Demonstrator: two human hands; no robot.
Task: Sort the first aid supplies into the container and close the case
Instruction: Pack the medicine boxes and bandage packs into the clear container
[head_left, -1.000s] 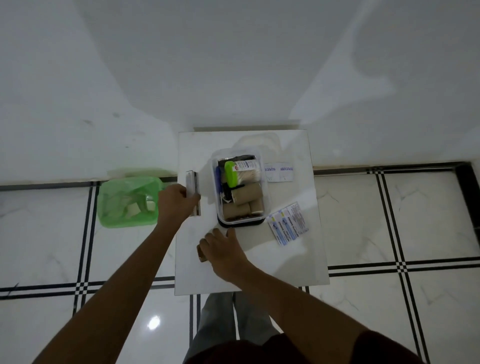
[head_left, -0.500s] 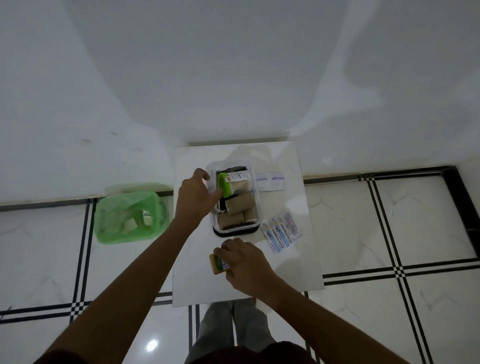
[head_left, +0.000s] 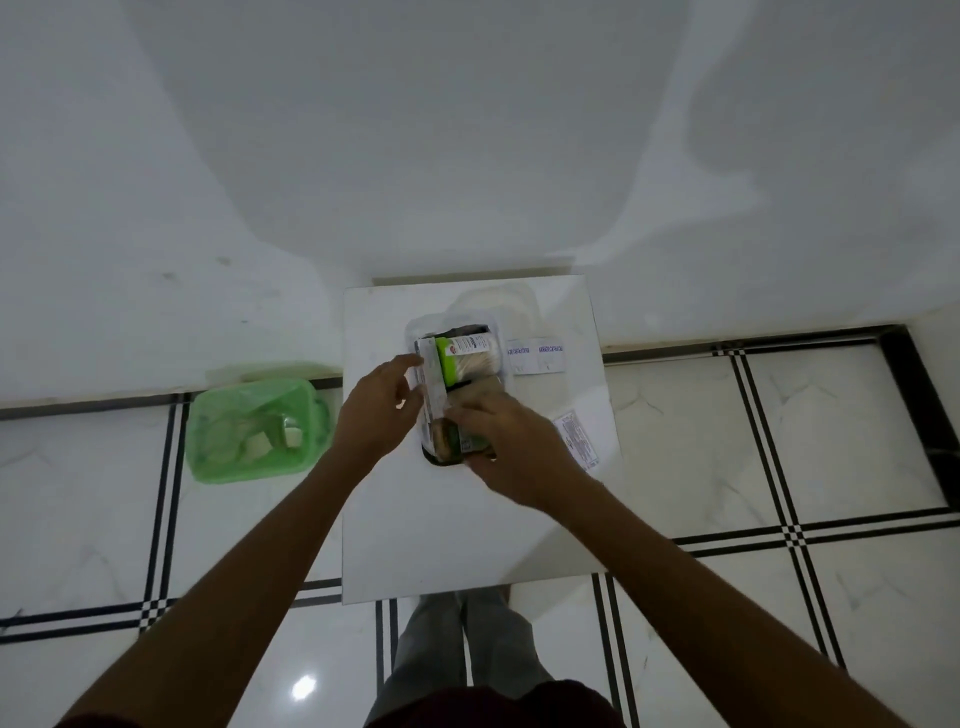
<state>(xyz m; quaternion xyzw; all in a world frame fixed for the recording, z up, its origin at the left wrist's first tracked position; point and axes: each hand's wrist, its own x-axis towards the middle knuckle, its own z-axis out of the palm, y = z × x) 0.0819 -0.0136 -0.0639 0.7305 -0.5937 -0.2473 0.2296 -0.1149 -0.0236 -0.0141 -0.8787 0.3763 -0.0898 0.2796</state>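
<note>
A clear plastic container (head_left: 500, 338) stands on a small white table (head_left: 467, 530). It holds a green-capped tube (head_left: 457, 358), tan bandage rolls (head_left: 480, 389) and other supplies. My left hand (head_left: 376, 410) presses a flat silvery strip pack (head_left: 432, 384) against the container's left side. My right hand (head_left: 511, 447) is over the container's near end and grips a small green and yellow bottle (head_left: 457, 441), set into the container.
Two white sachets (head_left: 535, 356) lie right of the container. Printed sachets (head_left: 576, 441) lie at the table's right edge, partly behind my right wrist. A green bin (head_left: 254, 431) with scraps stands on the tiled floor to the left. A white wall is behind.
My left hand has brought the strip pack from the table's left side to the container. My right hand picked up the small bottle near the front edge and moved it into the container.
</note>
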